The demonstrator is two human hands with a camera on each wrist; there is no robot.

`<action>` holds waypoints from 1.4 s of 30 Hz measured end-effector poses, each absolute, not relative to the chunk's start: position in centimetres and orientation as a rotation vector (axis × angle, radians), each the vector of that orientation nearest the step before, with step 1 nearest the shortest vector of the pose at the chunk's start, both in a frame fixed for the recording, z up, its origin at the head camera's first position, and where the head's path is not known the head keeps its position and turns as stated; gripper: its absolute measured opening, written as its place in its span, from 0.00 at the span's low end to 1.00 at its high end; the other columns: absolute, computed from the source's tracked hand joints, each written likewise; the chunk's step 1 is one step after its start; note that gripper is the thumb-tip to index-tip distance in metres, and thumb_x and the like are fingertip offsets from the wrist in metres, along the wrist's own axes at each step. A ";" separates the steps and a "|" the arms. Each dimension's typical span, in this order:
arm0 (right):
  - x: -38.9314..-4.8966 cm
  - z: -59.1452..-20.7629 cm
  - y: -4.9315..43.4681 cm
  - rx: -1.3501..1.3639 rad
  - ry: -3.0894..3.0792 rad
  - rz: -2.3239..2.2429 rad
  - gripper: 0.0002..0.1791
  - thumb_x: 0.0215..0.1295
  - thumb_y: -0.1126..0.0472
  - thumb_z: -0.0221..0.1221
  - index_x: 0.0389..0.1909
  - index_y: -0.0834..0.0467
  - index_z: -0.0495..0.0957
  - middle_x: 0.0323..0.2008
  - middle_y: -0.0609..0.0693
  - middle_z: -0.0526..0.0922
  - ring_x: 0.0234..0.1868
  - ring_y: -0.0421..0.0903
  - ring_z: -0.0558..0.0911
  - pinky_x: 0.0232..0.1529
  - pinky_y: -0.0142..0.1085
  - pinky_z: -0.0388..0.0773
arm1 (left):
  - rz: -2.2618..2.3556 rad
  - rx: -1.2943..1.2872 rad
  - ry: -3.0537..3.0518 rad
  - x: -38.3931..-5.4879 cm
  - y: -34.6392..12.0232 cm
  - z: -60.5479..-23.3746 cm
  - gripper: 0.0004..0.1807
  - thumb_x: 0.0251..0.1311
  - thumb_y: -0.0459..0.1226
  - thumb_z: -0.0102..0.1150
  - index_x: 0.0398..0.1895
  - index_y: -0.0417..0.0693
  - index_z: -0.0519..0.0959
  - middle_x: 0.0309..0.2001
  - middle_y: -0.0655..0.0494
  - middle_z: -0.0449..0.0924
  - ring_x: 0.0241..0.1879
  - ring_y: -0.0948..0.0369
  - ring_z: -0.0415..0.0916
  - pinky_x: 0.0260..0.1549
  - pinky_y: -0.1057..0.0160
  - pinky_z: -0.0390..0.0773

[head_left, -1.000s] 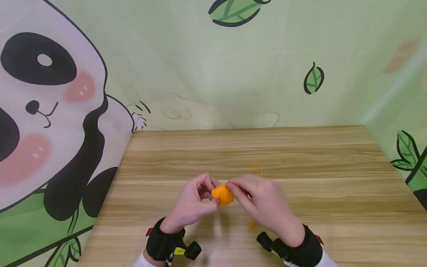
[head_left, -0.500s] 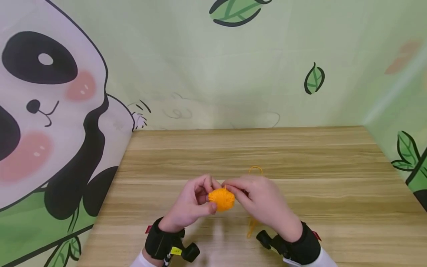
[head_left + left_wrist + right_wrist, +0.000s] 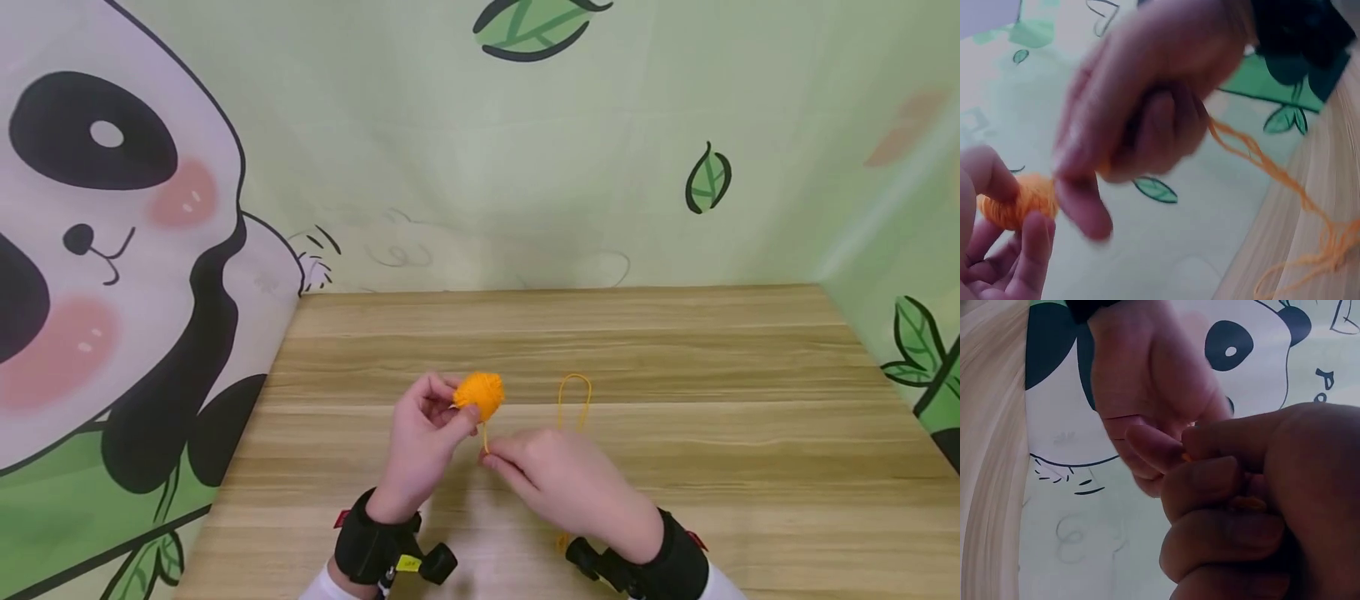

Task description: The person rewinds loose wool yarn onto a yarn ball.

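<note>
A small ball of orange yarn (image 3: 480, 395) is pinched between the thumb and fingers of my left hand (image 3: 420, 442), held above the table. From the ball a short strand (image 3: 485, 438) runs down to my right hand (image 3: 570, 483), whose thumb and forefinger pinch it. In the left wrist view the right hand (image 3: 1141, 106) has its other fingers curled, and loose yarn (image 3: 1266, 164) trails from it to the table. The right wrist view shows my right hand (image 3: 1235, 506) in front of the left hand (image 3: 1154, 381); the ball is hidden there.
A loop of orange yarn (image 3: 575, 377) lies on the wooden table (image 3: 712, 358) beyond my right hand. A printed cloth (image 3: 420, 150) with a panda and leaves stands behind the table and along its sides. Each wrist wears a black band (image 3: 375, 537) with a small camera.
My left hand has raised the yarn ball and tilted it. My right hand has moved from the top of the ball down below it, drawing the strand round toward me.
</note>
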State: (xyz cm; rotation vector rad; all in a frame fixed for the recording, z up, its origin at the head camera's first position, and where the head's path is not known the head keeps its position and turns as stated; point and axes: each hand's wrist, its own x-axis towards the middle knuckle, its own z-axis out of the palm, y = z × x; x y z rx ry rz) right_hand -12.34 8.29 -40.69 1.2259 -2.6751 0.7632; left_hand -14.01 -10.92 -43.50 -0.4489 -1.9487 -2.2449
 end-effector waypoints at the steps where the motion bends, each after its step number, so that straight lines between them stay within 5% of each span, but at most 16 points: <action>1: -12.2 -40.6 8.3 1.232 -2.665 0.768 0.12 0.74 0.55 0.55 0.27 0.47 0.74 0.16 0.36 0.60 0.18 0.35 0.65 0.20 0.28 0.60 | -2.182 -0.429 -1.978 -14.1 -10.9 -43.6 0.12 0.56 0.24 0.63 0.34 0.36 0.68 0.46 0.43 0.77 0.36 0.52 0.78 0.35 0.67 0.84; 8: -11.8 -39.7 9.2 1.185 -2.549 0.931 0.12 0.71 0.58 0.55 0.25 0.45 0.71 0.16 0.35 0.59 0.16 0.32 0.61 0.18 0.24 0.52 | -1.878 -0.477 -2.120 -13.9 -10.4 -42.5 0.13 0.48 0.20 0.65 0.31 0.37 0.71 0.41 0.46 0.80 0.36 0.55 0.79 0.34 0.66 0.84; 16: -12.4 -39.1 10.6 1.036 -2.359 1.051 0.03 0.67 0.62 0.60 0.35 0.52 0.82 0.21 0.37 0.71 0.19 0.33 0.66 0.17 0.26 0.64 | -1.739 -0.748 -2.294 -12.8 -9.9 -40.7 0.14 0.43 0.19 0.65 0.27 0.39 0.71 0.38 0.46 0.82 0.29 0.60 0.77 0.26 0.52 0.85; 24: -13.6 -39.4 11.2 0.962 -2.385 0.930 0.05 0.70 0.59 0.60 0.38 0.52 0.84 0.26 0.38 0.80 0.17 0.33 0.65 0.16 0.28 0.67 | -1.815 -1.109 -2.322 -13.2 -10.2 -42.5 0.15 0.44 0.22 0.66 0.26 0.44 0.70 0.39 0.50 0.81 0.30 0.61 0.75 0.28 0.57 0.85; 30: -14.2 -40.1 11.0 0.923 -2.613 0.850 0.07 0.72 0.56 0.58 0.43 0.48 0.84 0.32 0.37 0.84 0.23 0.34 0.72 0.26 0.31 0.76 | -2.049 -0.960 -2.127 -13.5 -10.9 -43.5 0.14 0.47 0.22 0.63 0.29 0.43 0.67 0.42 0.46 0.80 0.35 0.54 0.77 0.35 0.63 0.84; 36: -13.9 -40.8 10.1 1.089 -2.720 0.802 0.07 0.75 0.52 0.54 0.41 0.46 0.81 0.17 0.36 0.67 0.17 0.35 0.66 0.19 0.28 0.67 | -2.292 -0.693 -1.872 -13.7 -11.3 -43.4 0.13 0.55 0.20 0.57 0.32 0.36 0.63 0.45 0.43 0.76 0.35 0.53 0.76 0.33 0.68 0.84; 42: -13.0 -40.4 9.5 1.188 -2.655 0.799 0.08 0.74 0.54 0.55 0.31 0.45 0.77 0.17 0.35 0.65 0.17 0.33 0.66 0.18 0.26 0.61 | -2.244 -0.441 -1.921 -14.2 -11.3 -43.6 0.12 0.55 0.21 0.59 0.34 0.34 0.65 0.46 0.41 0.74 0.34 0.51 0.76 0.32 0.67 0.84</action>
